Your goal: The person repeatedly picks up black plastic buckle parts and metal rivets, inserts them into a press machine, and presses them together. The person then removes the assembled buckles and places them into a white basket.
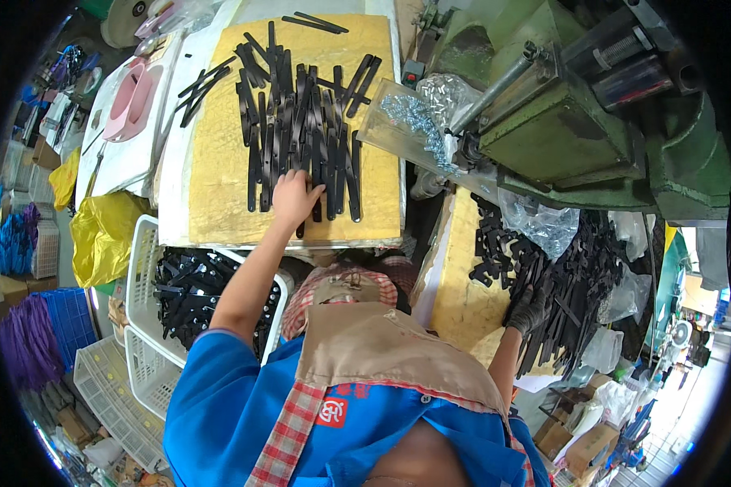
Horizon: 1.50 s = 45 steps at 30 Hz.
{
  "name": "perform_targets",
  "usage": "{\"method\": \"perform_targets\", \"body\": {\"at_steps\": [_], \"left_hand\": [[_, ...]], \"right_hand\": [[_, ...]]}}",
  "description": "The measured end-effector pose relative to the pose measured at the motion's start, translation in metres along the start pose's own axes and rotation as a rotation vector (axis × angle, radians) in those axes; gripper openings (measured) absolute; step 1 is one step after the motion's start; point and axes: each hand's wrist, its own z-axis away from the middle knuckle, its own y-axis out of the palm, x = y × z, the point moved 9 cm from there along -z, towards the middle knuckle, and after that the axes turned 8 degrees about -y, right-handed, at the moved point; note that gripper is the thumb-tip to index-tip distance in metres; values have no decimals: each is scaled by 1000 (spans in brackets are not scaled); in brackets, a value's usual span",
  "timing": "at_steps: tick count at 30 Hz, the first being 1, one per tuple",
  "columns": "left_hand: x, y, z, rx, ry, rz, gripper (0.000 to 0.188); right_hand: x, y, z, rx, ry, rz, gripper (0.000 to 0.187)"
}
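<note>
Strips (302, 114), black, narrow and flat, lie in an overlapping spread on the yellow board (215, 178) ahead of the person, most of them pointing near to far, with a few loose ones at the far edge and off to the left. The left hand (294, 195), bare, is at the near end of this spread, its fingers partly bent and its thumb held out to the right; the fingertips are down among the strips, but whether they have hold of one I cannot tell. The right hand (529, 311), in a dark glove, reaches to the left edge of a thick pile (564, 325) of similar black pieces on the right; its fingers blend into the pile, so its opening and any grip cannot be told. The strips look thin, light and stiff, probably metal, hardly fragile, and their glossy faces may slide over one another. A near end that sticks out seems the best place to take one, pinched across its narrow sides between thumb and forefinger; a grip farther in could drag its neighbours along. The pile's tangle probably makes single pieces harder to free.
</note>
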Motion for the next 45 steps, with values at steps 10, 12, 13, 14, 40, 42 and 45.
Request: {"method": "perform_targets", "body": {"at_steps": [10, 12, 13, 14, 40, 42, 45], "left_hand": [[-49, 15, 11, 559, 824, -190, 31], [-61, 26, 12, 643, 980, -290, 34], [-64, 30, 14, 684, 1055, -343, 35], [-67, 30, 13, 662, 1142, -420, 35], [-231, 45, 19, 1046, -96, 890, 29], [-222, 39, 14, 855, 0, 969, 26], [-219, 13, -14, 428, 214, 944, 20]], "right_hand": [[-66, 10, 30, -223, 653, -958, 30], [-64, 31, 15, -219, 656, -1439, 25], [-61, 39, 5, -211, 640, -1679, 24], [-33, 26, -4, -232, 531, -1756, 19], [271, 10, 98, 729, -50, -1219, 28], [272, 14, 100, 709, -38, -1228, 30], [278, 12, 98, 726, -37, -1210, 34]]}}
